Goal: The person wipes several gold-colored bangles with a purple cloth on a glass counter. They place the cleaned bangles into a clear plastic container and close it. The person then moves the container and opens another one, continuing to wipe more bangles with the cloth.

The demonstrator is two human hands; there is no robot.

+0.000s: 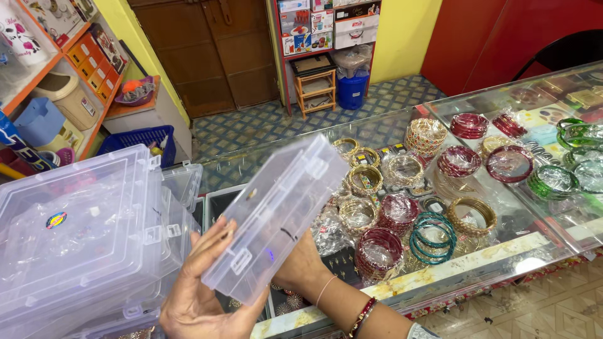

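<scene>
From the head view, both hands hold up a clear plastic box [275, 216], a flat rectangular case with small latches along its near edge, tilted so that its far end points up and to the right. The left hand [204, 295] is at the near left, palm up beneath the box's lower corner, its fingers [210, 242] spread along the box's left side. The right hand [301, 267] is mostly hidden behind the box; it closes on the underside, with only the wrist and the heel of the hand showing. A thin pale band and red bangles [363, 316] sit on that forearm.

The box hangs above the near edge of a glass worktop [534, 242], not touching it. To the left, just beside the left hand, stands a stack of similar clear plastic boxes [81, 238], the top one bearing a small round sticker.

On the worktop to the right lie many sets of bangles in clear wrapping: gold sets [364, 179] near the middle, maroon sets [379, 251] nearer, a teal set [432, 237] unwrapped beside them, and green sets [553, 181] at the far right.

Farther off, a blue bucket [350, 91] stands on the patterned floor below a shelf of cartons, and orange shelves [38, 72] at the far left carry household goods.
</scene>
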